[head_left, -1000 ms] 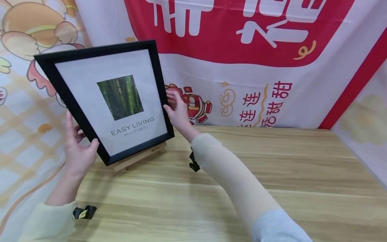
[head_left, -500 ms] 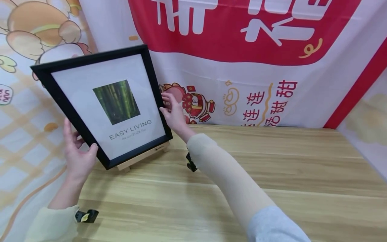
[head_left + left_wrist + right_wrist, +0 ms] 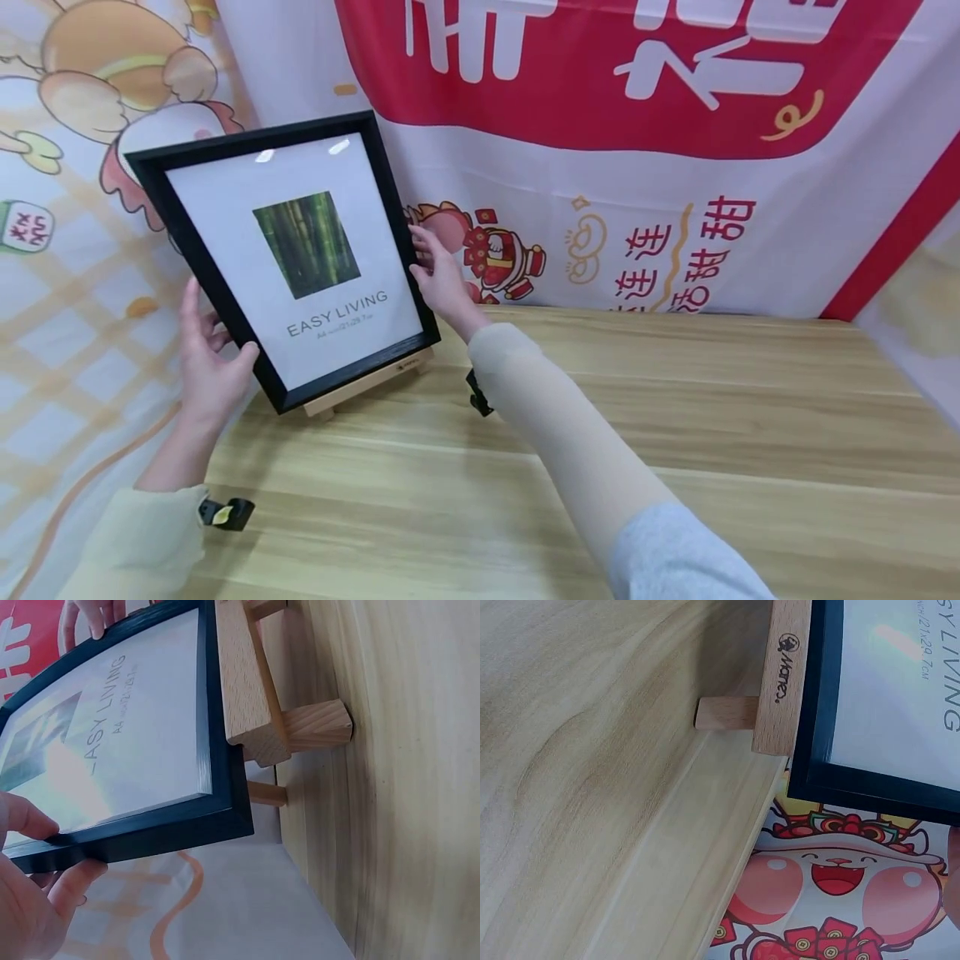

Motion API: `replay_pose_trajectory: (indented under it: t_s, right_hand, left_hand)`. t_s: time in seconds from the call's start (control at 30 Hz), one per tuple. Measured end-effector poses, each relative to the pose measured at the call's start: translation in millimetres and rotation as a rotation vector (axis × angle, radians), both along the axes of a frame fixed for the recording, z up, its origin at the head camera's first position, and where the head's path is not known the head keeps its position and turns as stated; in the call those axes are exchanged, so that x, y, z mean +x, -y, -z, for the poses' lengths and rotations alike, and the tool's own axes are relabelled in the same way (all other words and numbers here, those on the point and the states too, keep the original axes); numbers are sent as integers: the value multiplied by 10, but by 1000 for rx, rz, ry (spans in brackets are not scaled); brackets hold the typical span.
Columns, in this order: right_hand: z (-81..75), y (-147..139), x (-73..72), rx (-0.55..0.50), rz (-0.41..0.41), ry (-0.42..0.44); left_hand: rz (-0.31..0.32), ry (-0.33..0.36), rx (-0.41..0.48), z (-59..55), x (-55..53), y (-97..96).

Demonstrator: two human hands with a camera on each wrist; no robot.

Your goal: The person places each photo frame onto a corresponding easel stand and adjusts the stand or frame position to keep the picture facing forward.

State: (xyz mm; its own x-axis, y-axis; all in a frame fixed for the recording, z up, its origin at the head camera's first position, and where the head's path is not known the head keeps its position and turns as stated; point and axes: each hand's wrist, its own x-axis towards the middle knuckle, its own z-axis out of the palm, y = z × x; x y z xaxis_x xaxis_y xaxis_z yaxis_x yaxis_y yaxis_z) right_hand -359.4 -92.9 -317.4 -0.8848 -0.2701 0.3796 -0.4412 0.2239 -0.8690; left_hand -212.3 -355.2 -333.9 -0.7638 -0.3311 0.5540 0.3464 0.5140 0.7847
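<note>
A black picture frame (image 3: pixel 307 242) leans on a small wooden easel (image 3: pixel 367 385), its lower edge along the ledge and its lower left corner past the ledge's end. Behind its glass is a white print with a bamboo photo and "EASY LIVING". My left hand (image 3: pixel 212 371) holds the left side; the left wrist view shows the thumb (image 3: pixel 31 817) on the front and fingers behind. My right hand (image 3: pixel 446 287) grips the right side, thumb at the front edge. The frame hides most of the easel, but a leg (image 3: pixel 319 724) shows below the ledge.
A wood-grain tabletop (image 3: pixel 600 467) extends under the easel and to the right. Behind it hangs a red and white printed cloth (image 3: pixel 570 183), and a checked cartoon cloth (image 3: pixel 82 325) hangs along the left. Black wrist mounts (image 3: pixel 228 514) sit at both sleeves.
The frame has shifted slightly left along the easel ledge, and light reflections now show on its glass. Both hands keep their hold. The head view has turned a little left.
</note>
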Motion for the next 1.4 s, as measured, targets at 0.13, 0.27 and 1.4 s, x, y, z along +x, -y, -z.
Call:
replay_pose_trajectory:
  t_s: [0.13,0.27,1.4]
  right_hand:
    - [11,-17,-6,6,2,41]
    - [35,-14,-7,17,-9,75]
    - [915,-322,278,8,-227,253]
  left_hand:
    - [24,-8,8,18,-81,21]
    - [27,12,23,23,-111,33]
    - [115,486,192,758,380,-324]
